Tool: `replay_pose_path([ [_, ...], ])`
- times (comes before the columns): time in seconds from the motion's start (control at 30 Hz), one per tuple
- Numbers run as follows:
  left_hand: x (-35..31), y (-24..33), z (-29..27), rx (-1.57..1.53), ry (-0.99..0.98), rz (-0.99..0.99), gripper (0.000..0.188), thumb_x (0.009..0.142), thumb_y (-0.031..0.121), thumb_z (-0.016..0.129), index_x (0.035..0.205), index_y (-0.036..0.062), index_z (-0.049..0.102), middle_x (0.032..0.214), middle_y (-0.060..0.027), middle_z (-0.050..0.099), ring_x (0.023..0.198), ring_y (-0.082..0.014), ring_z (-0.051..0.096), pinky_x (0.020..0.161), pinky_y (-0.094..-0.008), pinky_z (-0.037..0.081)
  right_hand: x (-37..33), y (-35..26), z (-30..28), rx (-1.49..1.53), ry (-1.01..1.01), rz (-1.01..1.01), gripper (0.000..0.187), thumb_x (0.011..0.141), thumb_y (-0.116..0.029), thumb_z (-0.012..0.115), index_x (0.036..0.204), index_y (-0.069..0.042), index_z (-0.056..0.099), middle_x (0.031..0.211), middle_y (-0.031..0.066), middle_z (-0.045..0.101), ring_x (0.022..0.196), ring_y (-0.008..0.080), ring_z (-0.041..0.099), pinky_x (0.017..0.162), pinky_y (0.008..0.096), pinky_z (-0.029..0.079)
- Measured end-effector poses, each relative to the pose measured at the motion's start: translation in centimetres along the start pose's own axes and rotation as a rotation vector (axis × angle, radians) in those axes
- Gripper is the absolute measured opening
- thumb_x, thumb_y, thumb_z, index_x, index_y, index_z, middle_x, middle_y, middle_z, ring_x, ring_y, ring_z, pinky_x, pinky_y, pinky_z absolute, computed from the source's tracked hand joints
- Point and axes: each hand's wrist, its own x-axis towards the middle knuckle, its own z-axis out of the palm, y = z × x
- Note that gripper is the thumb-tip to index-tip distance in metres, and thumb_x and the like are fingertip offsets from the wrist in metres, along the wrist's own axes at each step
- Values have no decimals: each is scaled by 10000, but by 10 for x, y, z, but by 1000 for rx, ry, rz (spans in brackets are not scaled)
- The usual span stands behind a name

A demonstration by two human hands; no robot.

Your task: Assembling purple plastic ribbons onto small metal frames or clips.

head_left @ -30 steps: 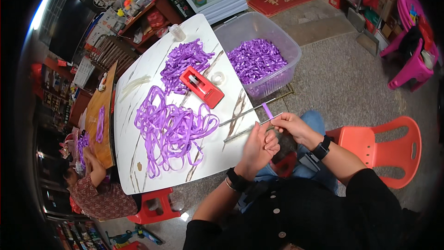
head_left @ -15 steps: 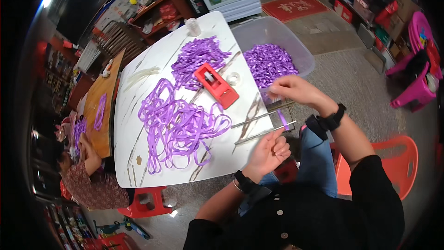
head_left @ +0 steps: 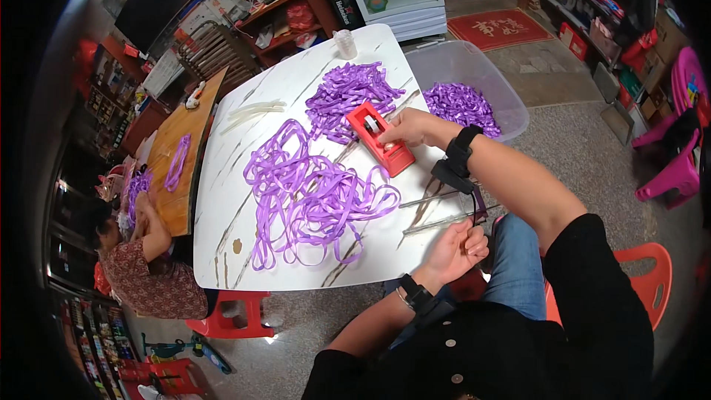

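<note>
My right hand [head_left: 412, 129] reaches over the table with its fingertips pressed together at the red tape dispenser [head_left: 398, 159]. Whatever lies between those fingertips is too small to make out. Low at the table's near right edge, my left hand [head_left: 458, 253] is closed with its fingers curled, just below two thin metal rods [head_left: 437, 224]. What it grips, if anything, is hidden. A bit of purple ribbon [head_left: 481, 204] hangs around the rods' outer ends, partly behind my right wrist. Long loops of purple ribbon [head_left: 326, 196] lie tangled left of the dispenser.
Behind the dispenser is a heap of folded purple ribbon [head_left: 352, 92]. A clear plastic tub [head_left: 511, 107] of purple pieces stands beyond the table's right edge. Pale strips [head_left: 252, 112] lie on the marbled table [head_left: 222, 215]. Another person [head_left: 152, 274] sits left at a wooden table [head_left: 167, 207].
My right hand has moved left and away from me, from above the rods to the tape dispenser. My left hand stays curled by the rods. The whole view has shifted somewhat.
</note>
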Motion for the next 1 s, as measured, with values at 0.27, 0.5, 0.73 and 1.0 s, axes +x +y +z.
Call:
replay_pose_path([
  [0.27,-3,4,3,-60,55,-36,206,853,234,385,688,114,358,586,-1,295,552,-102,301,585,-229,286,-65,-22,6,-36,-52,-85,141,739,-179,638,737,-38,650,669,21,616,636,68,541,637,202,395],
  [0.5,-3,3,0,-58,-5,-39,170,843,229,401,717,127,349,589,0,283,548,-101,303,575,-226,283,-69,25,12,-40,-30,-41,149,744,-169,642,693,-29,638,651,20,614,599,67,542,610,218,415],
  [0.73,-3,-1,-5,-89,-2,-23,130,840,216,399,893,113,457,589,6,278,553,-96,307,572,-228,286,-71,10,13,-626,251,-68,199,702,-263,652,644,-73,643,565,25,599,525,134,563,504,287,413],
  [1.0,-2,-1,-6,-72,71,-22,360,839,199,367,1171,67,411,593,4,273,551,-101,302,581,-229,294,-106,21,-40,-223,-235,-235,206,797,-245,564,742,-49,597,647,5,583,596,84,535,540,250,401],
])
